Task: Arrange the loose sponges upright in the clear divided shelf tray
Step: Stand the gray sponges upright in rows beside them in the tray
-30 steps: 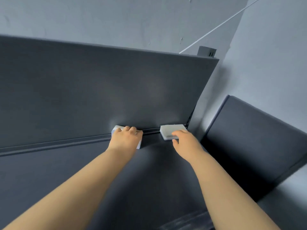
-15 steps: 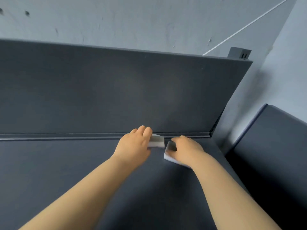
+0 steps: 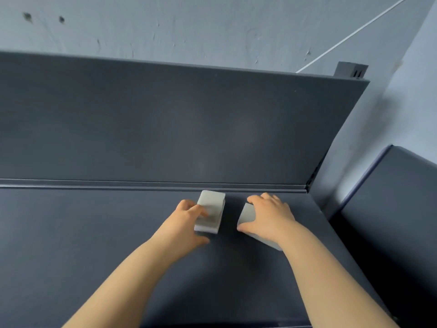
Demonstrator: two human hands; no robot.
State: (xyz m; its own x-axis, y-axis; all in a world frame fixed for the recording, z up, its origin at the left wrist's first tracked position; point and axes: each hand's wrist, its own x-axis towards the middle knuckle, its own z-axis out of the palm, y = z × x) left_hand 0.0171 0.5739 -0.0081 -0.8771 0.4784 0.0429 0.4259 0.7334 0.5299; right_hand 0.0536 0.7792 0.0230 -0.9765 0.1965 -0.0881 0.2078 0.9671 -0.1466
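One sponge (image 3: 211, 213) lengthwise toward back panel (image 3: 189, 126); other sponge (image 3: 246, 215) diagonal, under right hand (image 3: 272, 218).

Left hand (image 3: 186, 223), right hand (image 3: 269, 216) (both bare).

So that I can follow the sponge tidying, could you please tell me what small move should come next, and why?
Probably curl the left hand round the left sponge to pick it up: its fingers only lie on top, while the right hand grips the right sponge. Neither sponge stands upright yet.
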